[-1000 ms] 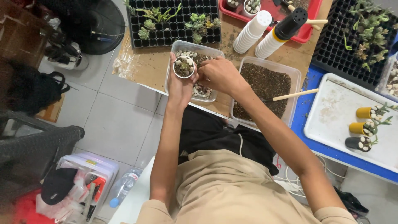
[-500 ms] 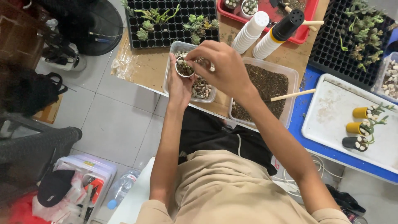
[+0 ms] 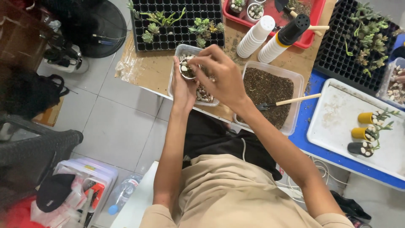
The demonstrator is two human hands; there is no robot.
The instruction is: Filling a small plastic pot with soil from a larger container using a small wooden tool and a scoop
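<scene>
left hand (image 3: 182,84): keeps small white pot (image 3: 186,69) gripped above pebble tub (image 3: 175,76).
right hand (image 3: 221,74): moved over pot since a second ago, fingertips pinched at rim; pebbles going on top.

A black seedling tray (image 3: 177,36) with a grid of cells holds green succulents (image 3: 160,19). Dark brown soil (image 3: 270,95) fills a clear tub (image 3: 295,122). A white tray (image 3: 337,122) carries two yellow pots (image 3: 365,118) and one black pot (image 3: 357,148). The table (image 3: 308,139) edge is blue beside brown cardboard (image 3: 147,69). A red tray (image 3: 314,19) sits behind stacked white cups (image 3: 253,38), one stack capped black.
</scene>
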